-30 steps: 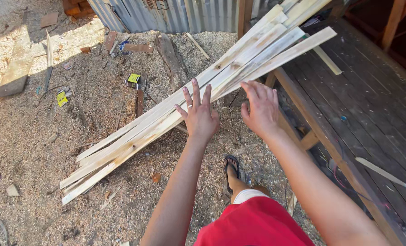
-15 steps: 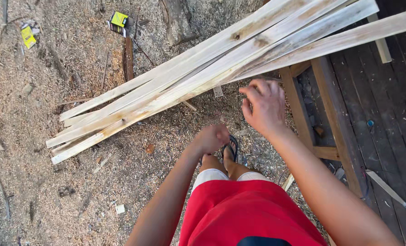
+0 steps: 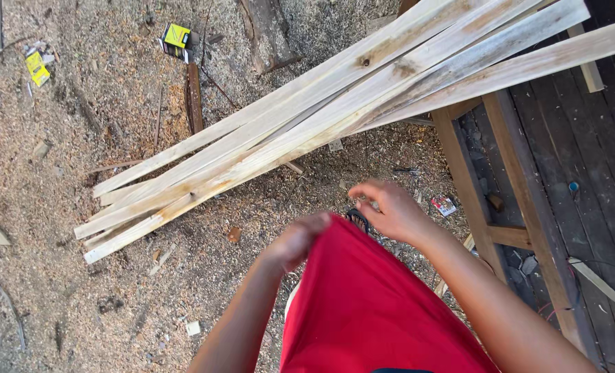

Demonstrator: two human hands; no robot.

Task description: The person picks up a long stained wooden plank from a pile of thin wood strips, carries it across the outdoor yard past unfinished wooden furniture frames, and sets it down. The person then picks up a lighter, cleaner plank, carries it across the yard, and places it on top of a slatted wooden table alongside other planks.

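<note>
The left hand (image 3: 297,242) is blurred and hangs low, just over the edge of the red garment (image 3: 363,304); its fingers look curled in, but I cannot tell if they hold anything. The right hand (image 3: 390,207) is at about two o'clock from it, a little apart, with the fingers bent loosely and nothing clearly inside them. Both hands are free of the wood.

At twelve o'clock from the hands lies the bundle of long pale wooden slats (image 3: 300,131). It runs on a slant from eight o'clock, where the ends rest on the sawdust ground (image 3: 59,297), up to two o'clock, where the slats lie over a dark wooden frame (image 3: 473,186). The slats touch each other and partly overlap.

Between the hands and just under them, a dark sandal (image 3: 358,220) shows at the edge of the red cloth. At three o'clock from the right hand a small printed wrapper (image 3: 445,204) lies on the ground. Far at eleven o'clock is a yellow and black box (image 3: 176,39), and beside it a narrow dark piece of wood (image 3: 194,97). At ten o'clock, near the border, lies a yellow scrap (image 3: 36,67).
</note>
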